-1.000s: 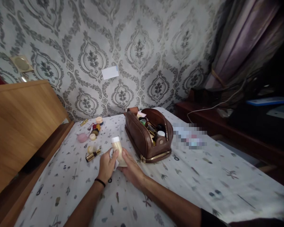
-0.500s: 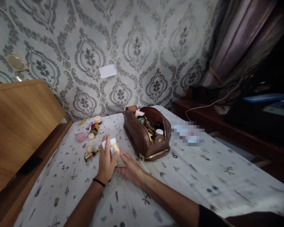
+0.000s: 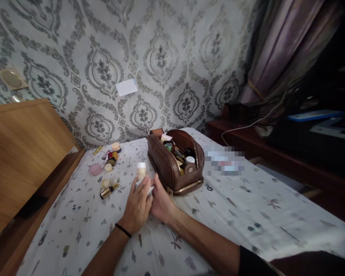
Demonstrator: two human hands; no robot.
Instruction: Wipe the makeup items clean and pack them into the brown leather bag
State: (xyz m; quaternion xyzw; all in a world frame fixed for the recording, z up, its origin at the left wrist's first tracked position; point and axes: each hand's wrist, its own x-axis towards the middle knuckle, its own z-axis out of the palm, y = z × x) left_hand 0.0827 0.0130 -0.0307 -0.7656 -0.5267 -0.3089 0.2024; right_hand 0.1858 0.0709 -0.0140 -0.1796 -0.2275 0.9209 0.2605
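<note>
A small cream-coloured bottle with a white cap (image 3: 142, 170) stands upright between my two hands. My left hand (image 3: 137, 203) is closed over its near side, pressing a white wipe (image 3: 150, 189) to it. Round the lower part of the bottle, from the right, my right hand (image 3: 163, 203) is closed; its grip is partly hidden. A brown toiletry bag (image 3: 166, 168) sits unzipped just beyond my right hand, packed with small jars and bottles. Left of my hands lies a gold and black lipstick tube (image 3: 109, 190), beside a small yellowish jar (image 3: 107, 183).
Farther left on the patterned sheet (image 3: 86, 234) are a pink rounded item (image 3: 96, 169), a cream jar (image 3: 116, 147) and several small cosmetics. A wooden panel (image 3: 31, 142) borders the left side. At right are a blurred packet (image 3: 224, 161) and a dark red shelf (image 3: 238, 138).
My left hand has moved from the bottle's left side to across its front, bringing the wipe round. The bottle stands more upright, its cap raised slightly.
</note>
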